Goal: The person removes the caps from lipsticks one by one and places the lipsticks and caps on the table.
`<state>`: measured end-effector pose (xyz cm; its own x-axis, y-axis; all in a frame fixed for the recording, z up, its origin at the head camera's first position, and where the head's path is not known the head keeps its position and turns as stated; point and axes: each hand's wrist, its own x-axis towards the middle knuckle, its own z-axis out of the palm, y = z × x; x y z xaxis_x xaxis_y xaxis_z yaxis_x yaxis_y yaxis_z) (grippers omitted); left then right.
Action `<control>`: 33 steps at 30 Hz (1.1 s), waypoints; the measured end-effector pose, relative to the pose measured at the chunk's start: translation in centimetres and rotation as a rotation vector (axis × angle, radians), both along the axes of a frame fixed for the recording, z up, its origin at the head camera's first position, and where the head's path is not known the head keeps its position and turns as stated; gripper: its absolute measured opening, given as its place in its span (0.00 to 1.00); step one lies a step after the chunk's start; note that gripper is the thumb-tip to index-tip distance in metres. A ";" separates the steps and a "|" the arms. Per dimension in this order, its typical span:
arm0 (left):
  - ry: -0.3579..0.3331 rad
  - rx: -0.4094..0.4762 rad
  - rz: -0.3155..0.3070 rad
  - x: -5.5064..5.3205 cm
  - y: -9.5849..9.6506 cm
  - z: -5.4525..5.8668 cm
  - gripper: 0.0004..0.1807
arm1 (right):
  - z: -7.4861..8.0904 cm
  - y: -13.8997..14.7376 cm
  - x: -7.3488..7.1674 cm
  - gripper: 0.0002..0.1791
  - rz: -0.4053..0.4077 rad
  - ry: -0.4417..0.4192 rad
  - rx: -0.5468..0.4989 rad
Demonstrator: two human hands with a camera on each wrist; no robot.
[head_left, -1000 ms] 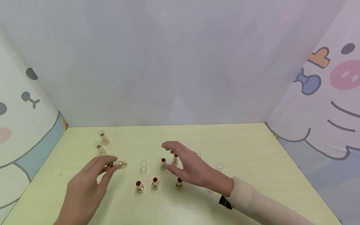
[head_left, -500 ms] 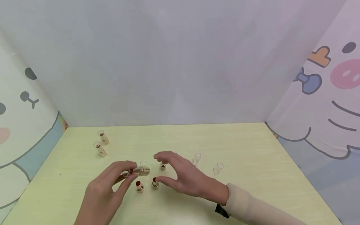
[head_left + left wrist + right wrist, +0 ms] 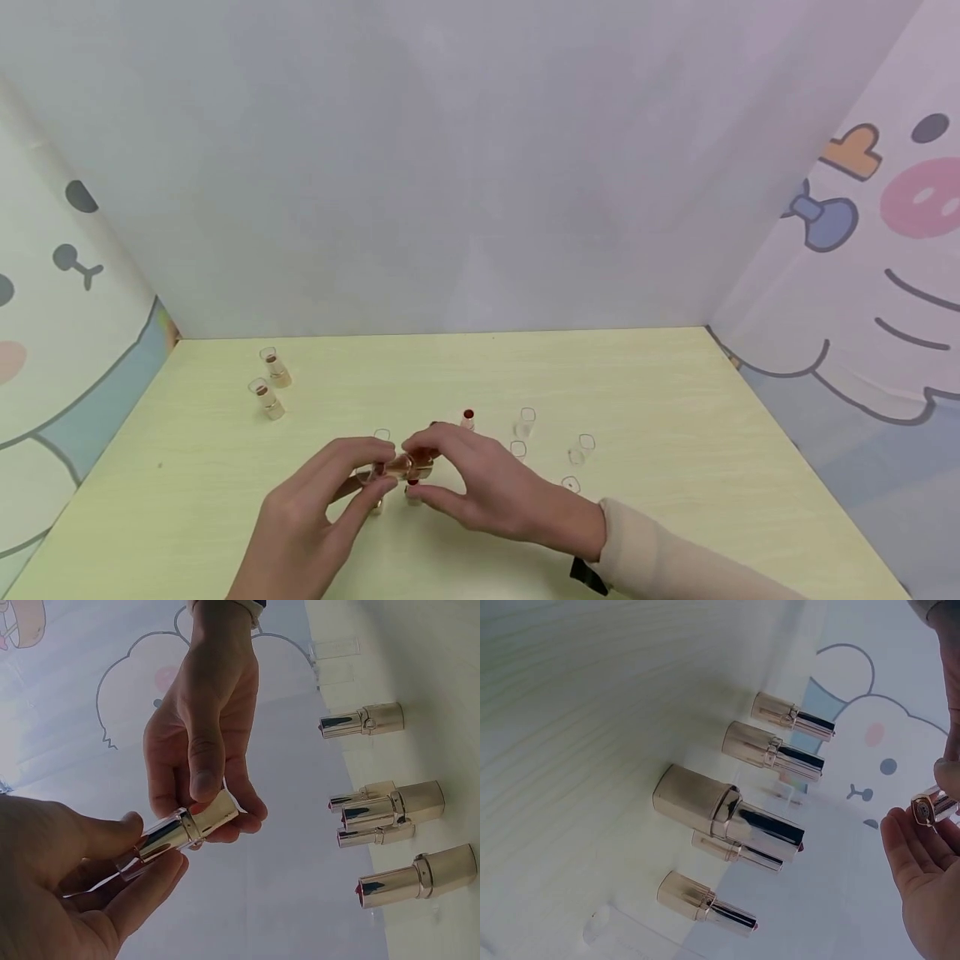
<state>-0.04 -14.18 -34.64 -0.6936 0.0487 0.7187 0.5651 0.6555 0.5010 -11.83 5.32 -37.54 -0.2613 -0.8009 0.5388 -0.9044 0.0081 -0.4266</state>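
My left hand [image 3: 311, 508] pinches a gold lipstick [image 3: 405, 468] between thumb and fingertips at its clear-cap end, holding it nearly level. My right hand [image 3: 483, 487] has its thumb and fingers loosely bent about the gold base; in the left wrist view the base [image 3: 214, 814] lies between them, and firm contact is not plain. Below and around the hands stand several uncapped lipsticks [image 3: 697, 802] with red tips, some hidden by the hands in the head view. One red-tipped lipstick [image 3: 468, 419] shows just beyond my right hand.
Two capped lipsticks [image 3: 268, 400] stand at the back left of the pale table [image 3: 600, 367]. Several clear caps [image 3: 527, 422] stand to the right, and another cap [image 3: 382, 435] shows behind my left fingers. A white curtain [image 3: 450, 167] rises behind the table.
My left hand has carried the capped lipstick rightward across the table. My right hand has shifted slightly left and toward me, and the two hands now meet around the lipstick.
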 end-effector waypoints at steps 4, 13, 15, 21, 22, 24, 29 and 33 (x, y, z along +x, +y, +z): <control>-0.007 0.003 -0.009 0.0 0.1 0.0 0.18 | 0.1 0.1 0.1 0.22 0.015 -0.026 -0.019; 0.054 -0.035 -0.005 -0.1 -0.2 -0.3 0.18 | 0.0 0.4 0.3 0.20 0.006 -0.040 -0.036; 0.058 -0.041 -0.009 -0.1 -0.2 -0.3 0.17 | 0.0 0.5 0.4 0.19 0.006 -0.035 -0.036; -0.002 -0.033 -0.027 0.1 -0.6 -0.3 0.11 | 0.0 0.6 0.4 0.18 0.014 -0.037 -0.035; -0.017 -0.024 -0.030 0.2 -0.7 -0.3 0.11 | 0.1 0.6 0.4 0.18 0.018 -0.044 -0.036; -0.035 0.005 -0.043 0.2 -0.8 -0.2 0.11 | 0.1 0.6 0.4 0.17 0.026 -0.061 -0.047; -0.028 0.069 -0.067 0.2 -0.8 -0.2 0.12 | 0.3 0.6 0.3 0.16 0.046 -0.086 -0.075; -0.045 0.082 -0.057 0.3 -0.8 -0.2 0.16 | 0.3 0.6 0.4 0.16 0.047 -0.091 -0.078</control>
